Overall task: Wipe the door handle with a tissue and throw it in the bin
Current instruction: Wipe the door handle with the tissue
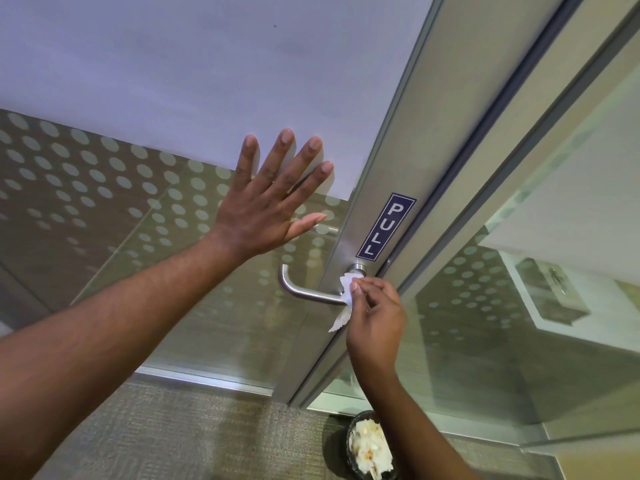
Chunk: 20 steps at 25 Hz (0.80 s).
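wiping is in progress: the right hand (375, 313) pinches the tissue (346, 299) against the door handle (304, 291) base, the left hand (266, 206) lies flat and spread on the glass at 10 o'clock, and disposal in the bin (369, 445) at 6 o'clock remains.

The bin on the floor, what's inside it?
The bin holds crumpled white tissues. The right forearm covers part of its rim, and anything beneath the tissues is hidden.

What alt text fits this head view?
A right hand presses a crumpled white tissue against the base of a curved brushed-metal door handle, while the left hand lies flat on the frosted glass door.
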Tool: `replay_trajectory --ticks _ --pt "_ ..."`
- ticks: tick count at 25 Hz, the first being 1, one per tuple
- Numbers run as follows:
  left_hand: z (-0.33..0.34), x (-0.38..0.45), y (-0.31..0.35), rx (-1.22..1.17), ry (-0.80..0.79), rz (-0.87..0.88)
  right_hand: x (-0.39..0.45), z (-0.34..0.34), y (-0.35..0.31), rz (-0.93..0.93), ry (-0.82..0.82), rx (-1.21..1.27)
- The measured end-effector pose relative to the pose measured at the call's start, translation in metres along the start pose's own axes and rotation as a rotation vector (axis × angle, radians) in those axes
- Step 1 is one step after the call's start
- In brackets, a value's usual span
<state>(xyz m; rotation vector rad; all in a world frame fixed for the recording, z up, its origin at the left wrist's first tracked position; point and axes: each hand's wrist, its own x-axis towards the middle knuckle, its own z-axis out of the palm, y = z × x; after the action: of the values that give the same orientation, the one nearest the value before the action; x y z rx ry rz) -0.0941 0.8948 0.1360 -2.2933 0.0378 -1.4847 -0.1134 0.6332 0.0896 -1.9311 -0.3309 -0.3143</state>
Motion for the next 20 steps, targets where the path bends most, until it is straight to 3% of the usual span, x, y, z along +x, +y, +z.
replay_trajectory --ticks 13,17,20 --pt "-0.002 -0.001 0.001 0.003 -0.016 -0.006 -0.011 -0.003 -0.008 0.287 0.083 0.167" --pt "-0.004 0.002 0.001 -0.007 -0.026 -0.009 0.001 0.0 -0.012 0.567 0.137 0.408" --pt "-0.003 0.004 0.001 -0.012 -0.029 -0.01 0.005 0.003 -0.019 0.862 0.133 0.771"
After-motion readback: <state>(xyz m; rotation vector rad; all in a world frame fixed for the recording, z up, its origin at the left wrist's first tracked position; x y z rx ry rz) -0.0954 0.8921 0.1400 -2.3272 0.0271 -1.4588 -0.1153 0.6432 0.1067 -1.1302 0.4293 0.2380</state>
